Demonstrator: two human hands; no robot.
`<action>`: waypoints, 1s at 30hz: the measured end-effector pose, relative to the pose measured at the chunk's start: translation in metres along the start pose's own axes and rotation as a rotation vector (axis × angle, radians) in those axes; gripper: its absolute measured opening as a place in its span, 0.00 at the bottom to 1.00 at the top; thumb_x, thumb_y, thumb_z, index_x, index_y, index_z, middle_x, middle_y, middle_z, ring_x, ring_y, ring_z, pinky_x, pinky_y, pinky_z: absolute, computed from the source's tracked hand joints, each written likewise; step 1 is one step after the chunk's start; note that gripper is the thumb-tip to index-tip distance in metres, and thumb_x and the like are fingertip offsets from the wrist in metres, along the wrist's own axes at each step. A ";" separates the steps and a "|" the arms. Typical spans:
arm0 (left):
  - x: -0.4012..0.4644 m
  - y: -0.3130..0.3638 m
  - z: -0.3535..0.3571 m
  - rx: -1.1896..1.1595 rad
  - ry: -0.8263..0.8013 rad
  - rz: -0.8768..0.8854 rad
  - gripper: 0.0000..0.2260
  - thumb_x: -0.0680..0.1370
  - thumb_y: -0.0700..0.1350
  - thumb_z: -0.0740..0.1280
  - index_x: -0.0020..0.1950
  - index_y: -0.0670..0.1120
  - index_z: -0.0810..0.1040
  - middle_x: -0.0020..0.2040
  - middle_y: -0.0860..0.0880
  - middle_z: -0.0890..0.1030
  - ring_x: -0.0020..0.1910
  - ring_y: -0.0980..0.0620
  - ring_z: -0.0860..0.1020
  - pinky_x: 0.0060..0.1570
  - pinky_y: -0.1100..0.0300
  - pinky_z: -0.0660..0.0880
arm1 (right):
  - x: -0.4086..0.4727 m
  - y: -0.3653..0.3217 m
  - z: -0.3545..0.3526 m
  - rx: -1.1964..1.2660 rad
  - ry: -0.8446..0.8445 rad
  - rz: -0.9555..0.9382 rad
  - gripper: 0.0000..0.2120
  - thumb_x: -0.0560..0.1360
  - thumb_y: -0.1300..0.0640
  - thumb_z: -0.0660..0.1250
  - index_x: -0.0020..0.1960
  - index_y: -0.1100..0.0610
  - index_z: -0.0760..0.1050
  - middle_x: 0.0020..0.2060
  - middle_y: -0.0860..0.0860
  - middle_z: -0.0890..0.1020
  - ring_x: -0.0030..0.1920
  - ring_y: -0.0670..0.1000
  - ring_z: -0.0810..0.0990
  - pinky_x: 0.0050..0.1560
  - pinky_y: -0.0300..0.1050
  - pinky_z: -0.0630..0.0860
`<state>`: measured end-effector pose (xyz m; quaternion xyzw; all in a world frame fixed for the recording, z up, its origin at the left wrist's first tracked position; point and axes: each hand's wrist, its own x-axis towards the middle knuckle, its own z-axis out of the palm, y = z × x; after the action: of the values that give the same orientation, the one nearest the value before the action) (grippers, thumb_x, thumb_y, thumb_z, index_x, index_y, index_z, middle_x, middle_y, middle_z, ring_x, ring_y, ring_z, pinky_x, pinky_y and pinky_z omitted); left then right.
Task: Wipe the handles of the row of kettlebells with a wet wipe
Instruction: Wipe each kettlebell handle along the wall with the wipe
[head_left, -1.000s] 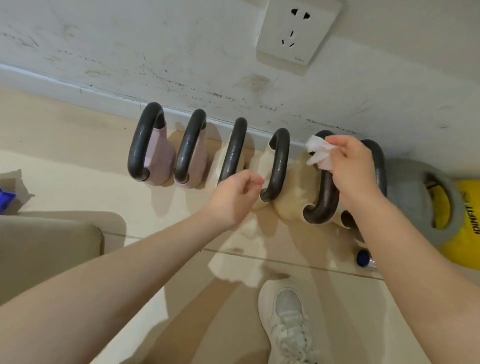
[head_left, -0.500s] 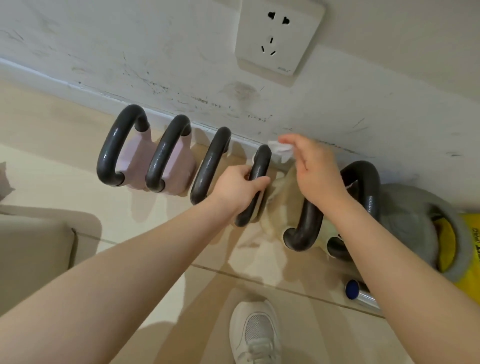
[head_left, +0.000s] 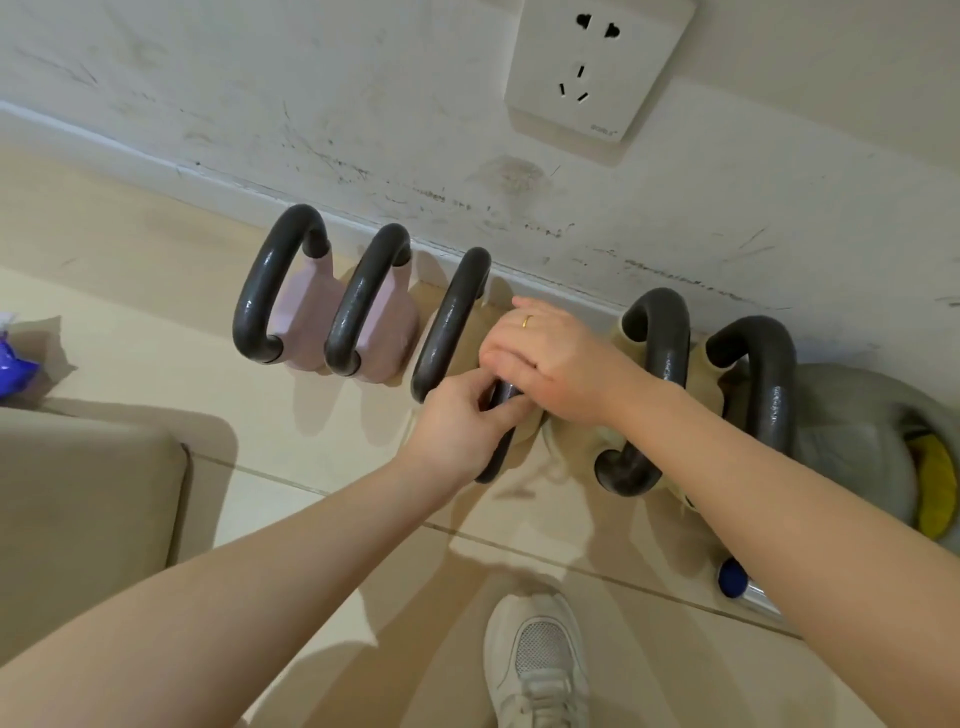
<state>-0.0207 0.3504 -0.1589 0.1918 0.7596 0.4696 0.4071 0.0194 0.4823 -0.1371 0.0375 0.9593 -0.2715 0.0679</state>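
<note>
Both hands work on the fourth handle in the row of kettlebells against the wall.

Judging by position, the task seems roughly midway; which handles are already clean cannot be told. Three handles lie left of the fingers, two more, plus a grey kettlebell, to their right. The left hand curls its fingers round the handle, steadying it. The right hand closes over the same handle just above; the wet wipe is hidden, presumably beneath those fingers.
</note>
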 end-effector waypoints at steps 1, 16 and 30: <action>-0.001 -0.001 -0.001 0.003 -0.007 0.006 0.09 0.71 0.48 0.69 0.40 0.43 0.77 0.37 0.38 0.80 0.39 0.36 0.79 0.46 0.40 0.77 | 0.002 0.003 0.000 0.064 0.022 0.051 0.23 0.77 0.46 0.48 0.43 0.58 0.76 0.39 0.51 0.78 0.45 0.48 0.73 0.58 0.45 0.68; -0.002 -0.007 -0.007 -0.040 -0.050 0.079 0.05 0.74 0.42 0.67 0.41 0.42 0.76 0.32 0.39 0.74 0.32 0.47 0.71 0.37 0.51 0.71 | -0.010 -0.060 0.030 1.114 0.686 0.677 0.25 0.80 0.42 0.42 0.70 0.46 0.66 0.69 0.40 0.67 0.67 0.38 0.63 0.64 0.36 0.56; 0.010 0.002 0.001 -0.125 -0.072 0.010 0.06 0.74 0.43 0.67 0.44 0.41 0.78 0.35 0.43 0.76 0.35 0.49 0.73 0.46 0.45 0.77 | 0.011 -0.012 0.035 1.030 0.621 0.938 0.22 0.79 0.40 0.48 0.66 0.49 0.68 0.59 0.49 0.75 0.61 0.52 0.74 0.66 0.52 0.68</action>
<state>-0.0262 0.3586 -0.1618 0.1865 0.7128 0.5107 0.4430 0.0108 0.4545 -0.1624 0.5428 0.5700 -0.6045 -0.1231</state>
